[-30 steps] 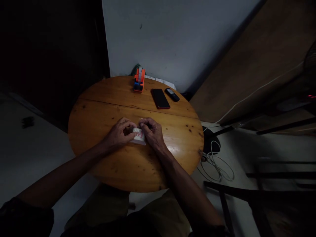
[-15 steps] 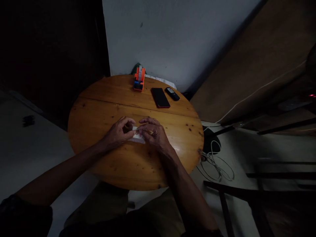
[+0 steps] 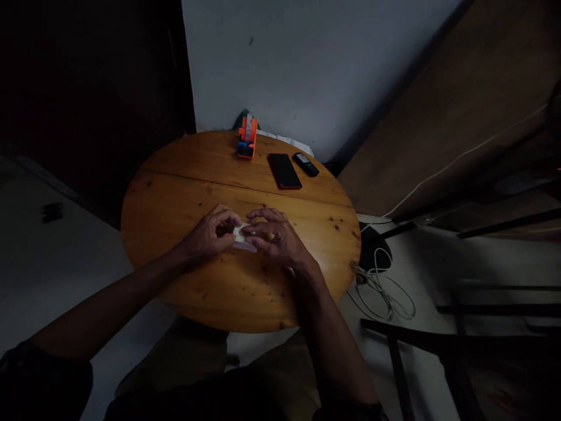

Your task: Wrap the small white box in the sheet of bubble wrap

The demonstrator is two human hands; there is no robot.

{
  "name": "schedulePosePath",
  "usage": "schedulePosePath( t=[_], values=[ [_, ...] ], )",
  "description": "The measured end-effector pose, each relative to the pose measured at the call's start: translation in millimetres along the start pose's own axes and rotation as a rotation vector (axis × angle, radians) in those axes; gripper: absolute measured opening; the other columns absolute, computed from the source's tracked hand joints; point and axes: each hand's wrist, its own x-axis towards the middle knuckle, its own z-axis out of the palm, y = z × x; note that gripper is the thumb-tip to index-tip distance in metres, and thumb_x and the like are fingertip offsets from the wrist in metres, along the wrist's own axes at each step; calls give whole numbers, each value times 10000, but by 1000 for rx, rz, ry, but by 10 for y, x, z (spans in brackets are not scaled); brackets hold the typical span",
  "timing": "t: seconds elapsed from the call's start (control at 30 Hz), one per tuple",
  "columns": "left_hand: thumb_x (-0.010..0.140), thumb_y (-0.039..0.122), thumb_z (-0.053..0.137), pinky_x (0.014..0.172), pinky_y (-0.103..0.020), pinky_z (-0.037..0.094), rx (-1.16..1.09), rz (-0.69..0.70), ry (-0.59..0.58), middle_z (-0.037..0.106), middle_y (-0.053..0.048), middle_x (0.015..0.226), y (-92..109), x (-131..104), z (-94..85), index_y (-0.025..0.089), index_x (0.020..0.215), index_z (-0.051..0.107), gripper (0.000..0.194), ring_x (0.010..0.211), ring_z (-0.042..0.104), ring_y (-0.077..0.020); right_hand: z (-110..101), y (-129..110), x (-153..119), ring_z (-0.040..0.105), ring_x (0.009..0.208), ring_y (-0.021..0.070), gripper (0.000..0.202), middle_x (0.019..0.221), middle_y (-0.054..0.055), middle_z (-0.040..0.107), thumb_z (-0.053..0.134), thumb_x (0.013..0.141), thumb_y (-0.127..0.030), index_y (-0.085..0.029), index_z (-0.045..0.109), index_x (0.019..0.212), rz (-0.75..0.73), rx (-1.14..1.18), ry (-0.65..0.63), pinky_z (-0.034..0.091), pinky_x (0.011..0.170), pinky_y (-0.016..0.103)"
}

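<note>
A small, pale, box-like packet (image 3: pixel 244 245) lies on the wooden table between my hands; its markings are too dark to read. My left hand (image 3: pixel 214 233) is curled at its left end, thumb below and fingers above, gripping it. From the right, my right hand (image 3: pixel 276 237) reaches over the packet. Its thumb and index fingertip are close together on the packet's top and right part, while the upper finger is held out, apart from it. Whether something tiny sits between the right fingertips is hard to make out.
Toward the back of the round table (image 3: pixel 175 187) stand an orange tape dispenser (image 3: pixel 248 137), a dark smartphone (image 3: pixel 284 171) and a small keypad phone (image 3: pixel 305 164). A wall rises behind. Loose cables (image 3: pixel 381 286) and a dark chair (image 3: pixel 407 336) are at the right.
My right fingertips have parted slightly from my left thumb and now lie over the packet's top. More of the packet's upper face shows. The left hand has barely moved.
</note>
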Motion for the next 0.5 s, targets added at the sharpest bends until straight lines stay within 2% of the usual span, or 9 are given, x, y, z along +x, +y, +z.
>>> schedulePosePath(
  t=[0.17, 0.5],
  values=[
    [726, 217, 604, 763, -295, 495, 14, 4, -3, 554, -35, 987, 12, -3, -24, 199, 908, 656, 191, 871, 581, -171, -66, 1, -22, 557, 1265, 289, 268, 1318, 69, 648, 754, 862, -385, -311, 779, 1118, 8, -32, -58, 392, 1081, 490],
    [702, 232, 617, 736, -289, 488, -4, -12, -10, 550, -43, 1009, -2, 13, -19, 195, 902, 663, 209, 852, 579, -166, -17, -8, -22, 596, 1199, 253, 169, 1305, 69, 662, 739, 876, -288, -297, 796, 1035, -38, -23, -38, 422, 1040, 464]
  ],
)
